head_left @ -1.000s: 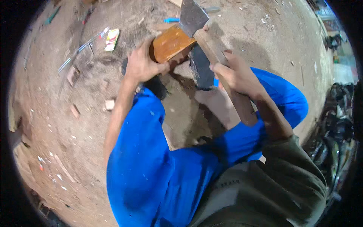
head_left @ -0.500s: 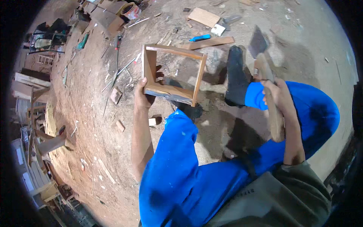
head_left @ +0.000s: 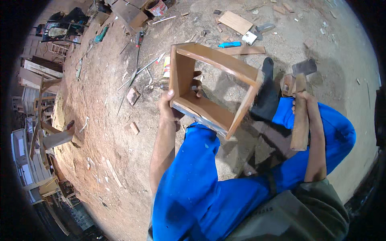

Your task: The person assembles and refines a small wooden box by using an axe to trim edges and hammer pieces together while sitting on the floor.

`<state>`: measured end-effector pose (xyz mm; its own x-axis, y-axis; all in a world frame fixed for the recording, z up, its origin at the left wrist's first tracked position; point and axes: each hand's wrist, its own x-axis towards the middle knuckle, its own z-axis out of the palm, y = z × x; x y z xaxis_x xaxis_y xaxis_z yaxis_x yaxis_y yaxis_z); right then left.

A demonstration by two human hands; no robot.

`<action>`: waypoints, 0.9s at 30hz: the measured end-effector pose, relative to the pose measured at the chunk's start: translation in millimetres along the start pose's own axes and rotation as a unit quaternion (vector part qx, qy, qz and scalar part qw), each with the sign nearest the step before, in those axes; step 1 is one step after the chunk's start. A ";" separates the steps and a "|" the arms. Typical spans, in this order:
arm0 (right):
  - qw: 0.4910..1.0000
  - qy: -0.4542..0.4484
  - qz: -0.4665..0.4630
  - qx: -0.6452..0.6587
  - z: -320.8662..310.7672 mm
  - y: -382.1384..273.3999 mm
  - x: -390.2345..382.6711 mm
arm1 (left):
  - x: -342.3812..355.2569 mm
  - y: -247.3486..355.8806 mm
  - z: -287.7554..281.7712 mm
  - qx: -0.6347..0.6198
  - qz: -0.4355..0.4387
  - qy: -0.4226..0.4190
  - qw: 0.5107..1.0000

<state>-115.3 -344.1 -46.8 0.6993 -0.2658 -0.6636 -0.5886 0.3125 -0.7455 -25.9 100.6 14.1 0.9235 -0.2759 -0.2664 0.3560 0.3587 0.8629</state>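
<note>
Nearest to you are your blue trousers [head_left: 183, 176], with both knees bent, below the wooden box [head_left: 241, 116], which is an open frame of four sides. Your left hand [head_left: 166, 106] is closed on the left side of this box, with the thumb on the outer edge and some fingers seen through the opening. The box is held tilted over your left knee, but I cannot tell whether it touches the trousers. To the right of the box, your right hand [head_left: 307, 103] is wrapped firmly around the wooden handle of a hand tool [head_left: 300, 130], and its flat metal blade [head_left: 304, 67] points away from you. Between the box and this tool stands one black boot [head_left: 265, 94]. On the floor to the left of the box there lie two small wood blocks [head_left: 134, 128], well apart from it. Just beyond the box there is a wood strip [head_left: 251, 50], with a blue marker [head_left: 229, 44] beside it. Farther beyond the box lies a flat board [head_left: 236, 23], and farther still, to the left, are a green tool [head_left: 101, 34] and a bucket [head_left: 157, 7].
</note>
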 end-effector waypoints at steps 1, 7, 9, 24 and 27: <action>1.000 0.000 0.003 0.006 -0.8 -1.1 -1.5 | -4.6 0.3 3.0 0.010 -0.015 0.036 0.999; 0.998 0.030 -0.050 -0.017 -7.2 11.3 10.8 | -11.7 10.1 11.4 0.163 0.021 -0.039 0.986; 0.997 0.057 -0.044 -0.018 -7.1 12.1 11.7 | 0.2 6.8 11.4 0.185 0.041 -0.106 0.976; 0.871 -0.144 -0.441 -0.161 130.2 -52.1 -74.3 | -20.2 -7.6 31.3 0.276 0.031 -0.166 0.946; 0.889 -0.167 -0.413 -0.105 142.7 -43.9 -78.0 | -25.7 -8.0 27.2 0.290 0.031 -0.157 0.944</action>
<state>-86.1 -206.9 46.6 0.9890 -0.0289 0.1449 0.1434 -0.0488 -0.9885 -56.4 80.6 25.8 0.8201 -0.5535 -0.1454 0.0804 -0.1401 0.9869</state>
